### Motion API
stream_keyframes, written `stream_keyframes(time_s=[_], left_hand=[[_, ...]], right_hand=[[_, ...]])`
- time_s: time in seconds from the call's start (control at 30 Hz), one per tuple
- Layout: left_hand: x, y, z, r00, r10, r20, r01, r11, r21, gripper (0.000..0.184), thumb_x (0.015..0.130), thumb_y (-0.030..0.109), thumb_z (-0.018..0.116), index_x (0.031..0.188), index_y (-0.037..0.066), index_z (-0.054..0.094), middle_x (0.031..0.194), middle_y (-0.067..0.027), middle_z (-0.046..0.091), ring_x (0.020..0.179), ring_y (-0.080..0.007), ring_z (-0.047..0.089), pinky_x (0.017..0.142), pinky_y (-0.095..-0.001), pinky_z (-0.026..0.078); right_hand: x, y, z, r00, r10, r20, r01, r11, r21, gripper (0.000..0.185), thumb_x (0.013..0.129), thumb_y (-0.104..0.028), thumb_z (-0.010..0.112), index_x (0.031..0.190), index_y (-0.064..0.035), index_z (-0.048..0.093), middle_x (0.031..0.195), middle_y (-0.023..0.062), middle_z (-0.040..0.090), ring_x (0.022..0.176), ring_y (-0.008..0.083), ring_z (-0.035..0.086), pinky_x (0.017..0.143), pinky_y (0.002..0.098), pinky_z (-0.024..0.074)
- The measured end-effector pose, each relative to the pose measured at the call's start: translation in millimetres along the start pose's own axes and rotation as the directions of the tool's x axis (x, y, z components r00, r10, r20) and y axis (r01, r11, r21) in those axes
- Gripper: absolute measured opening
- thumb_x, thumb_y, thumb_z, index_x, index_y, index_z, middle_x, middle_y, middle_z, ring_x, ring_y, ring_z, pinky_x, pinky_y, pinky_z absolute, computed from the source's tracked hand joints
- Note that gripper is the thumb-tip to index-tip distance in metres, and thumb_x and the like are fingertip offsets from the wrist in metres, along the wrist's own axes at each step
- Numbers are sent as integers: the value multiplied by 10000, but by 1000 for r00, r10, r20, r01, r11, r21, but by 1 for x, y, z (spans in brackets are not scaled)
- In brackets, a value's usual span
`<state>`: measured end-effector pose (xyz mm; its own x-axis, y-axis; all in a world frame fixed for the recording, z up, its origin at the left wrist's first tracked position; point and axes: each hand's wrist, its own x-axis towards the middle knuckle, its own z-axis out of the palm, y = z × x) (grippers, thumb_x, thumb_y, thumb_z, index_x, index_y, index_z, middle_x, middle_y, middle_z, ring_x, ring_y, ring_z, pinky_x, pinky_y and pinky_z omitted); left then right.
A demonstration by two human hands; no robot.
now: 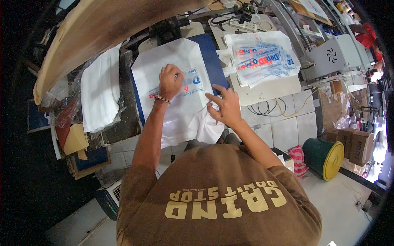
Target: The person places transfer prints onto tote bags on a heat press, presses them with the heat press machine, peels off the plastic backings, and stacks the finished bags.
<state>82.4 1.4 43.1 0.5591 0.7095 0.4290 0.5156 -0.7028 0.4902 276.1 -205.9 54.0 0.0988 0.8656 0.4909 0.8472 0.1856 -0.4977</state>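
A white printed bag or sheet (164,119) lies spread on a dark blue platen (208,53). Blue letters and a small red mark show on it. My left hand (170,83), with a beaded bracelet at the wrist, is closed over the print; what is in its curled fingers, if anything, is hidden. To the right, my right hand (225,105) touches the sheet's edge with its fingers apart. Below that hand the white material is bunched and folded, hanging over the near edge.
Printed white pieces (262,59) are stacked on a pale board at right. Folded white material (100,88) lies at left. A power strip (244,25) and cables sit at the back. A grey machine (332,57) stands far right, a green bin (322,158) with yellow lid below.
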Motion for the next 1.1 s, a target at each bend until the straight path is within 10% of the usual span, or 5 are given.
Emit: stream_keyframes(time_s=[1.1], left_hand=[[46, -113, -36, 999, 9, -44, -7, 999, 39, 145, 862, 169, 681, 877, 25, 675, 953, -165, 645, 917, -382, 620, 816, -476, 493]], right_hand=[[4, -4, 0, 999, 25, 28, -25, 1000, -11, 337, 749, -244, 748, 1076, -174, 784, 1283, 113, 635, 878, 257, 557, 757, 399, 413]])
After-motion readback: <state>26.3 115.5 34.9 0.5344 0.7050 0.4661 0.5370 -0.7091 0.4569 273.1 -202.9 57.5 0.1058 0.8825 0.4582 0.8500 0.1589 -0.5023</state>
